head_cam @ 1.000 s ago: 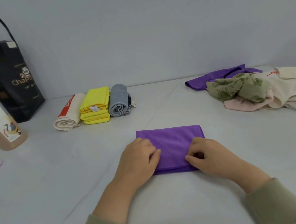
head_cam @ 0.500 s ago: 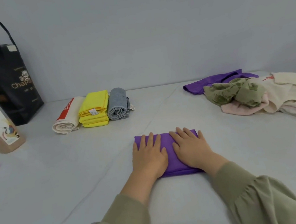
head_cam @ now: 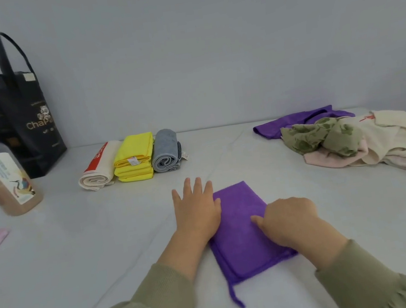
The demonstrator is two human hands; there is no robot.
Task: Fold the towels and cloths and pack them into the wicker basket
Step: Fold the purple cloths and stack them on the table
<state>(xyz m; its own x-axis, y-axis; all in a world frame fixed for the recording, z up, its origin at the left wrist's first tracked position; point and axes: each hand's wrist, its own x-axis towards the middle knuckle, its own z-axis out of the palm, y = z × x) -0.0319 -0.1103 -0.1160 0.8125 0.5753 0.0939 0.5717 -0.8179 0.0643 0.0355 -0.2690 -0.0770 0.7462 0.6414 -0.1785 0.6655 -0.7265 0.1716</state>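
L hand [head_cam: 197, 208] flat, fingers [head_cam: 198, 185] spread, pinning purple cloth [head_cam: 243, 216] by its edge to table [head_cam: 101, 253], prob. steadying it; R hand [head_cam: 292, 221] curled on top, grip unclear.

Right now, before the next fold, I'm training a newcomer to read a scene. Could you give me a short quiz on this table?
1. True or false: a wicker basket stands on the table.
2. Which folded cloth lies between the cream towel and the grey roll? A) yellow B) pink C) green
3. Fill in: the ___ hand lies flat, fingers straight, at the purple cloth's left edge.
Key: 1 false, no basket is in view. 2 A, the yellow cloth. 3 left, the left hand.
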